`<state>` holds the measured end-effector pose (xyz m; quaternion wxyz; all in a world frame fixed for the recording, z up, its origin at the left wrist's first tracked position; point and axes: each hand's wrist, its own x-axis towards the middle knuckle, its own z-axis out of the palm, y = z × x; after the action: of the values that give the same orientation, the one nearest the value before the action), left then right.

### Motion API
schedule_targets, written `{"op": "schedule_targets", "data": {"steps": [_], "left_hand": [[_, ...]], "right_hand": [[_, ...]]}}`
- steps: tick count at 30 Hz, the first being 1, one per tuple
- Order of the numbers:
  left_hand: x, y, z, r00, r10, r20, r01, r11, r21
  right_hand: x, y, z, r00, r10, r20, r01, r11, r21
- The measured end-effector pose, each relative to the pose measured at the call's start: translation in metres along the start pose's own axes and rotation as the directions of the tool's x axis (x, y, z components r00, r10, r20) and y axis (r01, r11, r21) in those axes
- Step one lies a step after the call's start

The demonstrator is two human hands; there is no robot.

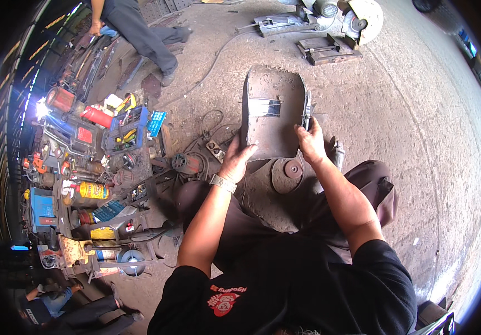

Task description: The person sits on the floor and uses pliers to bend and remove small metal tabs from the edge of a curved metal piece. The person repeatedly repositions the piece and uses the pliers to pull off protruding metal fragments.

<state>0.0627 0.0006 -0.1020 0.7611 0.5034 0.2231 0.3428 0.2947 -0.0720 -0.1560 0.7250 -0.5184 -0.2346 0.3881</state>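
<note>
Both my hands hold a dirty grey-brown trough-shaped cover [279, 128], rounded at its far end, with its hollow side turned up. A pale rectangular patch, perhaps an opening, shows in its floor, and crumbs of dirt cling along its far rim. My left hand [236, 159] grips the near left edge, thumb over the top. The right edge is in the grasp of my right hand [311, 140], next to a dark strip along that side. Just under the cover's near end is a machine with a round pulley-like disc [291, 172], between my knees.
A cut-off saw [358, 25] stands at the far right on the concrete floor. Tools, cans and an open blue toolbox [126, 129] crowd the left. Another person's legs [145, 39] are at the far left, and a further person [56, 304] is at the lower left.
</note>
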Motion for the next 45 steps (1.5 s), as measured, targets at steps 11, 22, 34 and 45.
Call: {"op": "schedule_targets", "data": {"steps": [11,22,34,45], "left_hand": [[-0.022,0.012,0.021,0.987,0.153,0.039,-0.158,0.946,0.285],[-0.024,0.008,0.075,0.925,0.354,0.138,-0.307,0.482,0.821],[-0.020,0.017,0.105,0.905,0.382,0.189,-0.312,0.291,0.905],[0.010,0.066,0.028,0.969,0.242,-0.046,-0.173,0.799,0.577]], "right_hand": [[-0.007,-0.017,0.009,0.998,-0.050,0.033,0.050,0.999,-0.021],[0.003,0.002,-0.005,0.992,0.113,-0.064,-0.110,0.992,0.055],[0.014,0.017,-0.017,0.989,0.143,0.031,-0.147,0.968,0.204],[-0.009,-0.027,0.013,1.000,0.012,0.022,-0.014,0.997,0.071]]}}
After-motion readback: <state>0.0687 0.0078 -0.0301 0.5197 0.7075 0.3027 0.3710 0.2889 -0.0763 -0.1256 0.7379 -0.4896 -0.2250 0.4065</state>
